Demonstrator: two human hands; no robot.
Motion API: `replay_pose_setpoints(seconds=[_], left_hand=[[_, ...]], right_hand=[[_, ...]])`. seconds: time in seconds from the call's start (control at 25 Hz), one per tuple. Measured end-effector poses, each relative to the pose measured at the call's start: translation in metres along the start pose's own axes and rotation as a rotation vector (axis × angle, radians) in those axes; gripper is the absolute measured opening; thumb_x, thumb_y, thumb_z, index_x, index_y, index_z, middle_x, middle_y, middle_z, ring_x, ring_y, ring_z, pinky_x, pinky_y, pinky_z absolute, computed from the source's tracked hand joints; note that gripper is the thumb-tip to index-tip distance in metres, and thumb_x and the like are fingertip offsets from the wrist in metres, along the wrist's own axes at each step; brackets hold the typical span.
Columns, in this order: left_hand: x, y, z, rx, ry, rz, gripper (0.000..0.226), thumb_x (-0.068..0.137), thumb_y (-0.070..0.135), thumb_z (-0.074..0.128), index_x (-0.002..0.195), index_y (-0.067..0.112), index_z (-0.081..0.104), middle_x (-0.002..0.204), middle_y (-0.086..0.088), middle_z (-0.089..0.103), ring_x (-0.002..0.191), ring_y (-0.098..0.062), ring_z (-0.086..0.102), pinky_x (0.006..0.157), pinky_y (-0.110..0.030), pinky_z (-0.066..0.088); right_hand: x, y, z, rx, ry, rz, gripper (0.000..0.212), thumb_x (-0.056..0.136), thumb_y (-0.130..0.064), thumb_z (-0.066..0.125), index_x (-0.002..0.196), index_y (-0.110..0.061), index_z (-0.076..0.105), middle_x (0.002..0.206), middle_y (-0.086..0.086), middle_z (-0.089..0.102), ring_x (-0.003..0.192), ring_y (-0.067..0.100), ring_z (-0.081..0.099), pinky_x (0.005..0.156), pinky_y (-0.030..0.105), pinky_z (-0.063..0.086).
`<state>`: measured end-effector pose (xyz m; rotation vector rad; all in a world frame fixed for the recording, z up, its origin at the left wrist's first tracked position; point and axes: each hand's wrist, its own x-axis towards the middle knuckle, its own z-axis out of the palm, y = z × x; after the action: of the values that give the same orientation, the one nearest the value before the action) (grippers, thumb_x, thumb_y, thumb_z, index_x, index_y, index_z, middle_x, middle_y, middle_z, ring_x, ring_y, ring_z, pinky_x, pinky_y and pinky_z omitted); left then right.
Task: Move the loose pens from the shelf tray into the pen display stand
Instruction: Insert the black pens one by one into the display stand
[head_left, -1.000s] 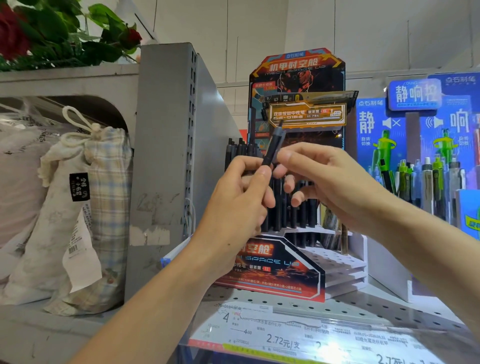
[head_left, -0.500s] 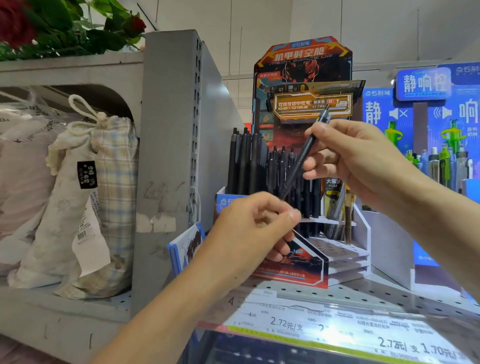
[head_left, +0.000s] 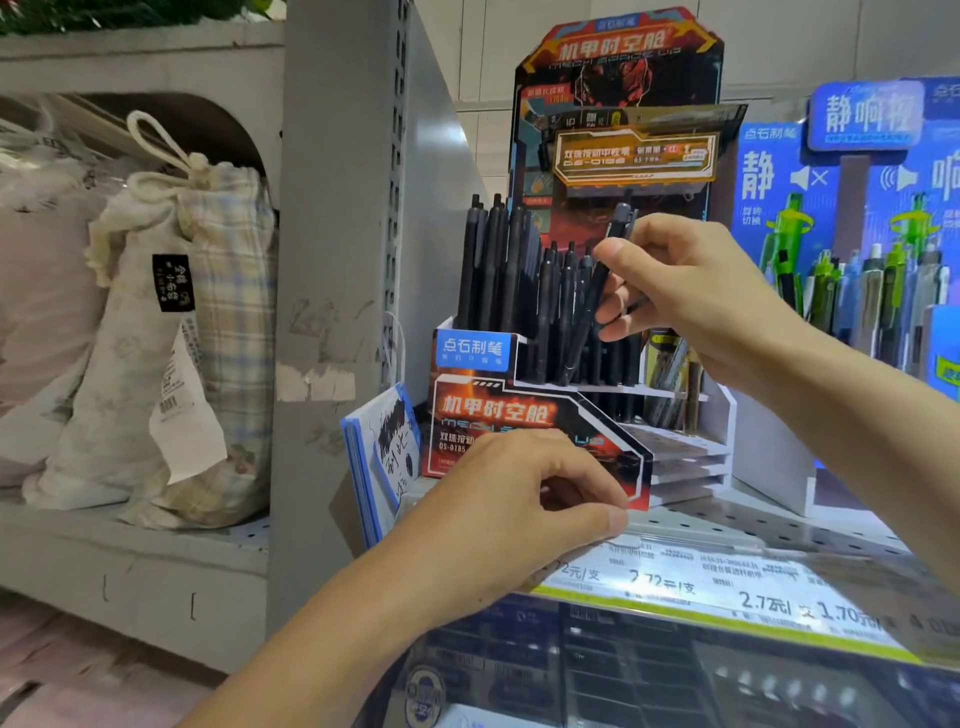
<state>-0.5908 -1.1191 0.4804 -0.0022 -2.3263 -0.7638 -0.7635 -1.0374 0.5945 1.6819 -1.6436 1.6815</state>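
Fingers (head_left: 615, 254) pinching slim matte pen (head_left: 589, 306), cardboard stand (head_left: 519, 410)

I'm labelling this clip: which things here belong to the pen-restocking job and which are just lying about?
Job:
- black pen, held by right hand
- pen display stand
- left hand, holding nothing

Lying about:
- cloth drawstring bag
- blue pen display
- price labels

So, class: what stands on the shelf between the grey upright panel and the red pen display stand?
In the head view, a blue-edged notepad with scribbles leans there, between the grey upright panel and the pen display stand.
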Motion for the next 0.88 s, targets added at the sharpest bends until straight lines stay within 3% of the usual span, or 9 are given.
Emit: replay_pose_setpoints(seconds=[0.12, 0.4, 0.68, 0.88], left_hand=[[0.000, 0.001, 0.001, 0.024, 0.002, -0.003, 0.007, 0.088, 0.033, 0.074, 0.090, 0.031, 0.080, 0.094, 0.019, 0.066, 0.088, 0.003, 0.063, 0.073, -0.006, 0.044], [0.000, 0.001, 0.001, 0.030, 0.008, -0.013, 0.008, 0.087, 0.035, 0.074, 0.090, 0.031, 0.080, 0.093, 0.017, 0.066, 0.087, 0.003, 0.062, 0.077, -0.009, 0.047], [0.001, 0.002, 0.001, 0.025, -0.001, -0.030, 0.008, 0.087, 0.035, 0.075, 0.090, 0.030, 0.080, 0.094, 0.018, 0.065, 0.087, 0.003, 0.062, 0.077, -0.010, 0.047], [0.001, 0.003, 0.001, -0.023, -0.014, -0.045, 0.005, 0.087, 0.031, 0.076, 0.083, 0.027, 0.077, 0.088, 0.016, 0.065, 0.071, 0.003, 0.063, 0.064, -0.013, 0.048]], right_hand=[[0.001, -0.002, 0.001, -0.015, -0.012, 0.002, 0.023, 0.102, -0.023, 0.060, 0.084, -0.008, 0.060, 0.073, 0.008, 0.063, 0.062, 0.020, 0.069, 0.062, 0.039, 0.063], [0.004, -0.009, 0.006, -0.078, -0.050, 0.001, 0.019, 0.103, -0.024, 0.058, 0.091, -0.010, 0.063, 0.077, 0.008, 0.064, 0.062, 0.015, 0.069, 0.059, 0.033, 0.062], [0.004, -0.008, 0.005, -0.091, -0.113, 0.058, 0.022, 0.100, -0.020, 0.062, 0.085, -0.004, 0.063, 0.073, 0.010, 0.066, 0.064, 0.022, 0.072, 0.062, 0.041, 0.064], [-0.001, -0.001, 0.012, -0.104, -0.151, 0.119, 0.019, 0.091, -0.018, 0.075, 0.084, -0.005, 0.064, 0.068, 0.015, 0.073, 0.064, 0.030, 0.075, 0.057, 0.036, 0.062]])
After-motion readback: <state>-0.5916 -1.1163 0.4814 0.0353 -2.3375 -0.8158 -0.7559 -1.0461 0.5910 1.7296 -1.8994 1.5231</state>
